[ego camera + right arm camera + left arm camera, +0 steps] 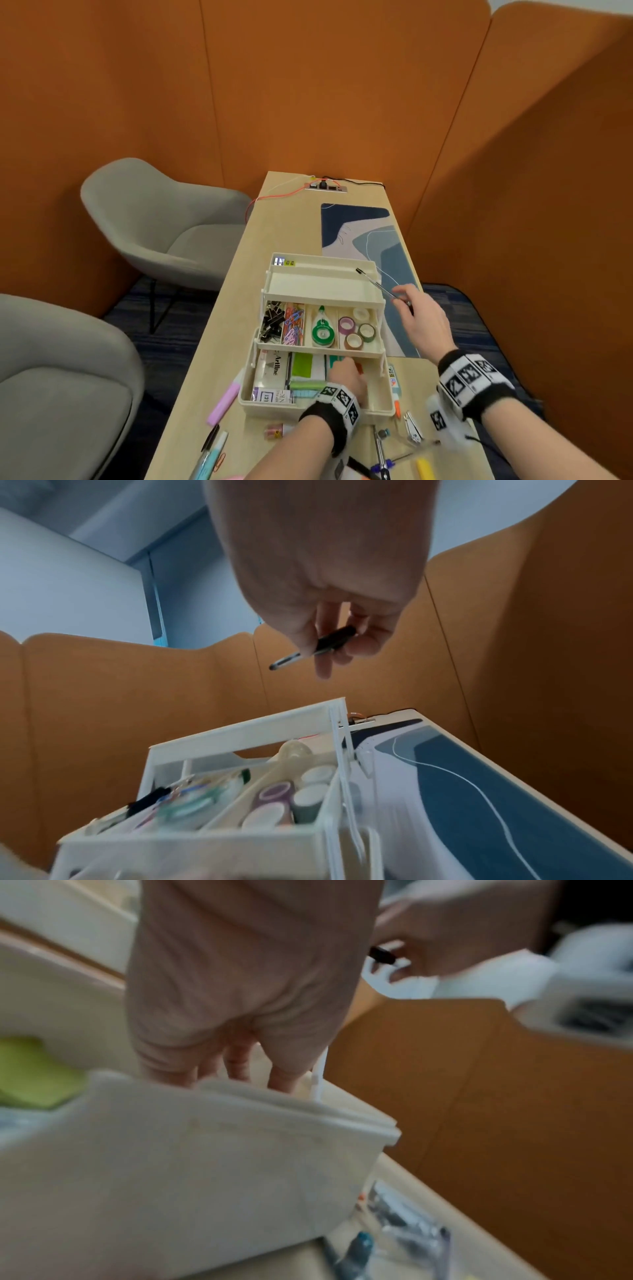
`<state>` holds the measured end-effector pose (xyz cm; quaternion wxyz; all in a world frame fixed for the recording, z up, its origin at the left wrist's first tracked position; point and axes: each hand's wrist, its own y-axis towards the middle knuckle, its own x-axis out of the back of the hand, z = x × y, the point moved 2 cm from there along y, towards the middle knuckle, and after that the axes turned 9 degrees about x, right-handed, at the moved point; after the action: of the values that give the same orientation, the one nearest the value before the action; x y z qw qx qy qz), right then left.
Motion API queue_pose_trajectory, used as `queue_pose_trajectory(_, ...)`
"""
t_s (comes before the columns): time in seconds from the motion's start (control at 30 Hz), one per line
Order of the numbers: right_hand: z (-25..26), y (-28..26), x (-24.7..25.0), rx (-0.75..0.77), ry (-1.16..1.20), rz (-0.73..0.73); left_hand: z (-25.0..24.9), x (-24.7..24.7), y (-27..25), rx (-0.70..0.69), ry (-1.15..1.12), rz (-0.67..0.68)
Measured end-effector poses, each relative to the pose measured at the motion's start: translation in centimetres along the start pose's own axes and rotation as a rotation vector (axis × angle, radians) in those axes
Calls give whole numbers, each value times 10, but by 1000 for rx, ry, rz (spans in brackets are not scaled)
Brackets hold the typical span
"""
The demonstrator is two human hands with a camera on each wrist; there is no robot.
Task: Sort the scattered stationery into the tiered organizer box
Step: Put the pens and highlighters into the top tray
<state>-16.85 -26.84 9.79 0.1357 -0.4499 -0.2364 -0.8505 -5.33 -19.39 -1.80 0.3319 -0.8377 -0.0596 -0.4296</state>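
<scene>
The fingers (323, 653) of the right hand (423, 320) are pinching a pen (382, 287) near its dark capped end, holding it in the air over the right end of the top tier of the organizer box (318, 409); its long axis is slanting, with the free end pointing away from the person and to the left, above the empty top tray. The left hand (347, 375) is reaching down into the right part of the box's bottom compartment, its fingers (236, 1064) pointing downward behind the near wall; whether they are gripping anything I cannot tell. In that bottom compartment a white package reading "Artline" (274, 368) is lying beside a green pad (303, 365), and a purple-and-white packet (272, 397) with lettering too small to read is sitting at the near left corner. The middle tier is holding black binder clips (270, 325), coloured paper clips (294, 325), a green correction tape (322, 330) and rolls of washi tape (356, 329) in separate compartments. On the worktop (219, 342), a pink highlighter (224, 401) is lying just left of the box, a glue bottle (394, 387) with an orange tip just right of it, and a stapler remover (411, 428), a compass (382, 452) and a yellow marker (424, 469) nearer the person. A patterned blue mat (370, 240) is lying beyond the box.
</scene>
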Motion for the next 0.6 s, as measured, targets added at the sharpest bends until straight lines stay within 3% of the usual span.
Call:
queue_pose_trajectory(0.17, 8, 75, -34, 5, 1, 65, 8, 12, -18, -101, 81, -72)
queue_pose_trajectory(0.33, 28, 118, -61, 14, -113, 181, 49, 28, -51, -317, -173, -97)
queue_pose_trajectory(0.47, 34, 132, -68, 29, -110, 227, 109, 46, -73, -311, -427, -159)
queue_pose_trajectory(0.6, 22, 135, -60, 10, -91, 157, 181, 51, -82, -178, -583, -281)
